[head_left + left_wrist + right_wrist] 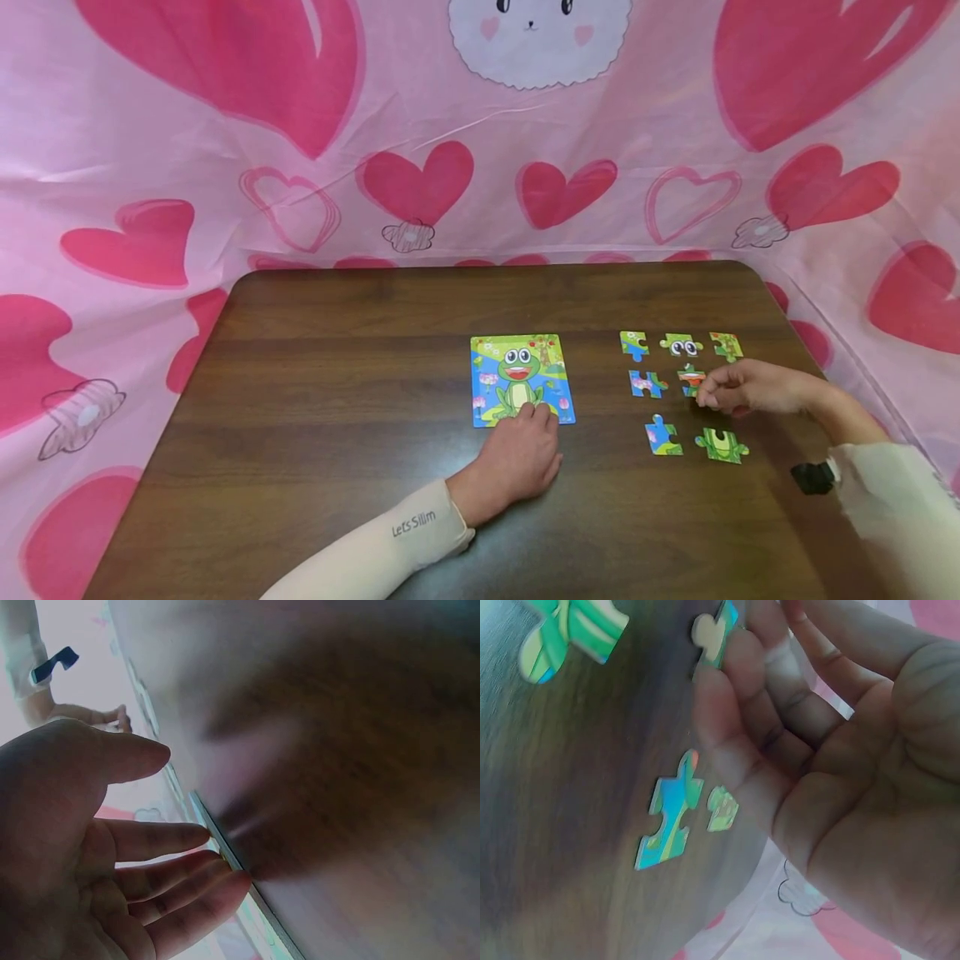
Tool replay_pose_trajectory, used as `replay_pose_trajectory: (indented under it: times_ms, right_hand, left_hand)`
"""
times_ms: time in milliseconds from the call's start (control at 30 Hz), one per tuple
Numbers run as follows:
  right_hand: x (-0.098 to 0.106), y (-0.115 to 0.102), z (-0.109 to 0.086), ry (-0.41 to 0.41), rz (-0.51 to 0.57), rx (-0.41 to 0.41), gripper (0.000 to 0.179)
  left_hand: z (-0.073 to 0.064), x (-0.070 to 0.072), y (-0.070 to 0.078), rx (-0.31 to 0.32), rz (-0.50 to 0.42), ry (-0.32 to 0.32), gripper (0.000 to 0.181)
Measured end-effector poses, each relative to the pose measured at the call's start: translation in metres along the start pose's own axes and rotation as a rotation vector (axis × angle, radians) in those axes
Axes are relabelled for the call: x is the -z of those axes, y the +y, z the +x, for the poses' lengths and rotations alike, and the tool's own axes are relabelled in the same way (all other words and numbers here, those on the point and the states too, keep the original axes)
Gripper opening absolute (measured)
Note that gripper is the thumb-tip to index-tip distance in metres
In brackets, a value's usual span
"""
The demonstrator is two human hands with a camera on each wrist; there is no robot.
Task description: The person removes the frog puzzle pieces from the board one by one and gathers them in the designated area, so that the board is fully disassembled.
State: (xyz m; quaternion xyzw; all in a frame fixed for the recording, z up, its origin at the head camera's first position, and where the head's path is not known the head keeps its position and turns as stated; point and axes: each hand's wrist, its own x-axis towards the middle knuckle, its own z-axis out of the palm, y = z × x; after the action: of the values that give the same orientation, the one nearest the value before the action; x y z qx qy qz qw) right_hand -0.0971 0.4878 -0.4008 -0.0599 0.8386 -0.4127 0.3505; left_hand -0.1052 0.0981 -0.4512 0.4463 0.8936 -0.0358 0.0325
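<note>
A square frog picture board lies on the brown table. My left hand rests its fingers on the board's lower edge; the left wrist view shows those fingers fairly straight, the thumb apart. Over the right-hand jigsaw pieces, my right hand has loosely bent fingers. Its fingertips are beside the frog-mouth piece, and nothing shows held. Below this hand lies a blue-green piece, hidden in the head view. The frog-belly piece lies nearer me, and the frog-eyes piece farther back.
Around them lie a top-left piece, a tree piece, a flower piece and a lower-left piece. A pink heart-patterned cloth hangs behind the table, whose corners are rounded.
</note>
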Motion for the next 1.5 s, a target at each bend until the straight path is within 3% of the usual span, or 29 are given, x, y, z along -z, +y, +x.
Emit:
replay_pose_trajectory:
  times_ms: [133,367,667,1167,1500]
  right_hand:
    - [-0.001,-0.005,0.005,0.055,0.003,0.043,0.019]
    - [-0.003,-0.023,0.018,0.102,0.037,0.025,0.031]
    - [-0.007,-0.056,0.048,0.148,-0.086,0.059,0.035]
    - [-0.029,-0.108,0.112,0.127,-0.117,0.091,0.033]
    - [-0.044,-0.122,0.141,0.092,-0.092,0.099,0.029]
  left_hand:
    - [0.000,0.000,0.000,-0.004,0.005,-0.004,0.055]
    - [-0.002,0.000,-0.001,-0.005,0.009,0.001,0.055]
    - [-0.002,0.000,-0.001,-0.004,-0.007,-0.010,0.054]
    - [-0.001,0.000,-0.001,-0.009,-0.019,-0.011,0.054]
    - [0.000,0.002,-0.001,-0.011,-0.052,-0.014,0.049]
